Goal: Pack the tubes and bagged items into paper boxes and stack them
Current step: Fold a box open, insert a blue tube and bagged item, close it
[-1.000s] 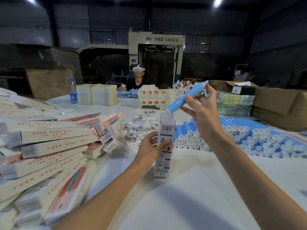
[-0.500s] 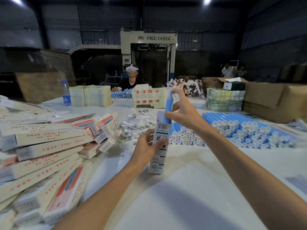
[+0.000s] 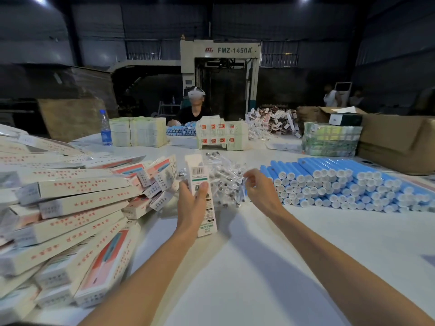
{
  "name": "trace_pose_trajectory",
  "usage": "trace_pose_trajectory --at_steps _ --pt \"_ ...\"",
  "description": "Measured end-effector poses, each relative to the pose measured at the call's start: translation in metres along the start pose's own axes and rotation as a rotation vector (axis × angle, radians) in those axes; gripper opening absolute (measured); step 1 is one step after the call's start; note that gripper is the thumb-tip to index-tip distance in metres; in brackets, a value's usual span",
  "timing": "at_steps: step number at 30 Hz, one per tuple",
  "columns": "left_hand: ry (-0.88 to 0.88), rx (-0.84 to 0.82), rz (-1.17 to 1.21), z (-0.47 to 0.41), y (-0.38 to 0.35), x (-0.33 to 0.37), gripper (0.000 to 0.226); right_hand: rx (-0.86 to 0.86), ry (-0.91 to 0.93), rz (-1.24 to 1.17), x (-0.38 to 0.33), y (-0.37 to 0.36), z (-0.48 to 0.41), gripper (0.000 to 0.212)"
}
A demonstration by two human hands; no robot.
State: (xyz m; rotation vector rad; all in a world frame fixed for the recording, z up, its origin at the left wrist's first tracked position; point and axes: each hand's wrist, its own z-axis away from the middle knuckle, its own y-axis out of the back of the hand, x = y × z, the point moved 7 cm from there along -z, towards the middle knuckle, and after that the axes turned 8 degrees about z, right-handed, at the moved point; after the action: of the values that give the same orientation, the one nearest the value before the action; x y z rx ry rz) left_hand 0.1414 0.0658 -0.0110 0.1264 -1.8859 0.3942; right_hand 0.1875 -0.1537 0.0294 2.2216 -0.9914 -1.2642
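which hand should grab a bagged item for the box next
Right, likely: the right hand is at the bagged items pile, while the left hand grips the upright paper box.

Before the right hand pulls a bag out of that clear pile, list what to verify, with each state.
1. Paper box held upright by the left hand, base on the table: ok.
2. Tube inside the box: cannot tell, none shows.
3. Right hand at the bagged items: ok, fingers curled over the pile.
4. One bag pinched: cannot tell, the clear plastic blurs together.
5. Packed boxes on the left stacked squarely: not ok, they lie fanned and tilted.
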Motion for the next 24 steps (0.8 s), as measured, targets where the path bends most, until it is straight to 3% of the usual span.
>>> trace_pose_trajectory --at_steps 6,10,19,24 --pt "0.077 0.084 0.09 -0.006 0.007 -0.008 0.018 -0.185 0.155 0.265 -0.003 -0.058 0.005 0.017" --pt "0.024 0.07 0.032 -0.005 0.004 -0.003 0.018 -0.182 0.175 0.336 -0.012 -0.077 0.009 0.034" --pt "-0.013 0.003 0.01 -0.004 -0.005 0.001 0.018 -0.173 0.264 0.504 -0.026 -0.077 0.014 0.017" --pt "-0.003 -0.024 0.023 0.0 -0.008 0.002 0.024 -0.303 0.369 0.421 -0.025 -0.066 0.026 0.028"
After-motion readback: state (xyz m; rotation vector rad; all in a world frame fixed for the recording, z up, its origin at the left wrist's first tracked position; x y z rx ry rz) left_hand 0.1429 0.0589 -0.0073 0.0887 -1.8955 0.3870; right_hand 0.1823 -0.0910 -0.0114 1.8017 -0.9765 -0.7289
